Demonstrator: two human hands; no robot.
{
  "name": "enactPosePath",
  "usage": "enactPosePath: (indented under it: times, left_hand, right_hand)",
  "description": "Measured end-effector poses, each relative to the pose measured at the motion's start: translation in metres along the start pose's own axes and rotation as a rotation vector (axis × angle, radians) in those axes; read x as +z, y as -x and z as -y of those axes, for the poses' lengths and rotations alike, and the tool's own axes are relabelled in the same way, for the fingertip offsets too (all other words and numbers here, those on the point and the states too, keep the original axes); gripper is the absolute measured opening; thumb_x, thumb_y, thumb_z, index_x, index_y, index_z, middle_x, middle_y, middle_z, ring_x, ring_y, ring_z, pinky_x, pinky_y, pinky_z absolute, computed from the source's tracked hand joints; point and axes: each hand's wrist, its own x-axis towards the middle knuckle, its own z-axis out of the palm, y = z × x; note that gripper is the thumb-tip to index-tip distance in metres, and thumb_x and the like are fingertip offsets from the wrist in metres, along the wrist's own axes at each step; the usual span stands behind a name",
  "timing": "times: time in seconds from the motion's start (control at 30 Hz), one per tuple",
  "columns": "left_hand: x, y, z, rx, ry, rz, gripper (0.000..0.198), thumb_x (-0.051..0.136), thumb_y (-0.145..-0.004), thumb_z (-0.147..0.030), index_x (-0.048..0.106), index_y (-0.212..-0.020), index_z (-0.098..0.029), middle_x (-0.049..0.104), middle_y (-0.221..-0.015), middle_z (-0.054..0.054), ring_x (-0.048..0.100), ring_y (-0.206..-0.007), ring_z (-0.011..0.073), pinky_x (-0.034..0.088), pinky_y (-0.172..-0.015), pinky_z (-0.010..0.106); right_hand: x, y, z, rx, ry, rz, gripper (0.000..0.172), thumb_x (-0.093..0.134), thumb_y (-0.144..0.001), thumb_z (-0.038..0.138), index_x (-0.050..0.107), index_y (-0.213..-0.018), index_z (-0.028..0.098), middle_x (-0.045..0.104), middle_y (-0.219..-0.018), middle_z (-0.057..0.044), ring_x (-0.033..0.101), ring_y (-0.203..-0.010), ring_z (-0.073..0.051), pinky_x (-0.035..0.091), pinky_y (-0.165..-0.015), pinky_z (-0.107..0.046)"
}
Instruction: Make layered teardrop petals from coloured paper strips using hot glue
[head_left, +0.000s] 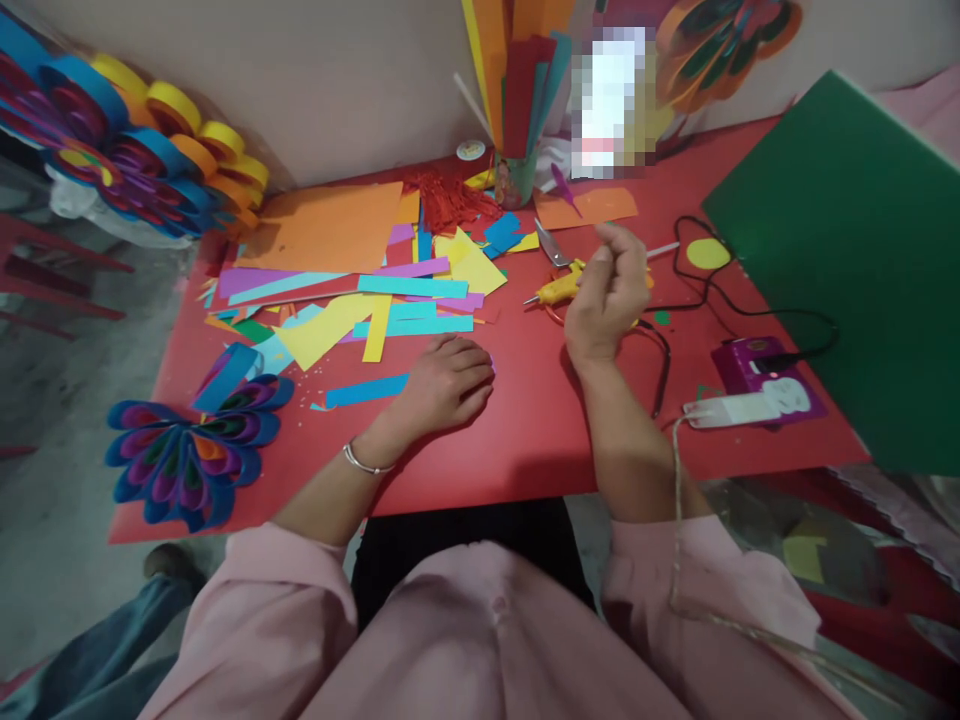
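Observation:
My left hand [448,382] rests palm down on the red table [525,430], fingers curled over a small purple scrap that barely shows at its fingertips. A blue paper strip [366,390] lies just left of it. My right hand [607,295] is raised above the table, fingers loosely bent and slightly apart, nothing plainly in them. Right behind it lie a yellow glue gun [556,288] and scissors [551,245].
Coloured paper strips [390,300] and an orange sheet [326,228] cover the left half. A paper flower [191,450] lies at the front left. A cup of strips [516,175] stands at the back. Black cable [720,295], power strip [750,405] and green board [847,250] are right.

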Motion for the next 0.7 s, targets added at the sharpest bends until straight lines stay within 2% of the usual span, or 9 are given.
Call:
enactPosePath:
  times: [0.1, 0.2, 0.37, 0.7]
  left_hand:
    - [-0.001, -0.001, 0.000, -0.019, 0.007, 0.013, 0.022, 0.059, -0.105, -0.029, 0.080, -0.106, -0.023, 0.084, -0.117, 0.008, 0.073, -0.117, 0.0290, 0.049, -0.108, 0.052]
    - [-0.001, -0.001, -0.001, -0.023, 0.013, 0.015, 0.022, 0.059, -0.105, -0.029, 0.081, -0.105, -0.023, 0.083, -0.116, 0.008, 0.072, -0.116, 0.0293, 0.050, -0.106, 0.052]
    - [0.000, -0.001, 0.000, -0.011, 0.009, -0.001, 0.023, 0.059, -0.105, -0.029, 0.081, -0.104, -0.022, 0.083, -0.116, 0.008, 0.072, -0.114, 0.0288, 0.051, -0.106, 0.051]
    - [-0.003, -0.001, -0.003, -0.039, 0.015, 0.036, 0.023, 0.060, -0.104, -0.028, 0.082, -0.109, -0.024, 0.082, -0.117, 0.008, 0.072, -0.117, 0.0287, 0.047, -0.116, 0.054]
  right_hand:
    - [0.002, -0.001, 0.012, 0.004, 0.031, -0.091, 0.057, 0.024, -0.119, 0.047, 0.071, -0.140, 0.022, 0.074, -0.122, -0.015, 0.077, -0.107, -0.026, 0.063, -0.089, -0.046]
    - [0.000, -0.002, 0.018, -0.038, -0.020, -0.065, 0.054, 0.029, -0.119, 0.047, 0.073, -0.137, 0.021, 0.074, -0.123, -0.015, 0.076, -0.112, -0.027, 0.063, -0.096, -0.049]
    - [-0.003, -0.002, 0.017, -0.010, -0.029, -0.031, 0.055, 0.030, -0.119, 0.052, 0.072, -0.136, 0.021, 0.073, -0.128, -0.016, 0.074, -0.121, -0.029, 0.060, -0.103, -0.054]
    - [-0.004, -0.003, 0.026, -0.075, 0.011, -0.107, 0.052, 0.035, -0.118, 0.050, 0.077, -0.127, 0.020, 0.077, -0.116, -0.013, 0.078, -0.109, -0.027, 0.062, -0.097, -0.052]
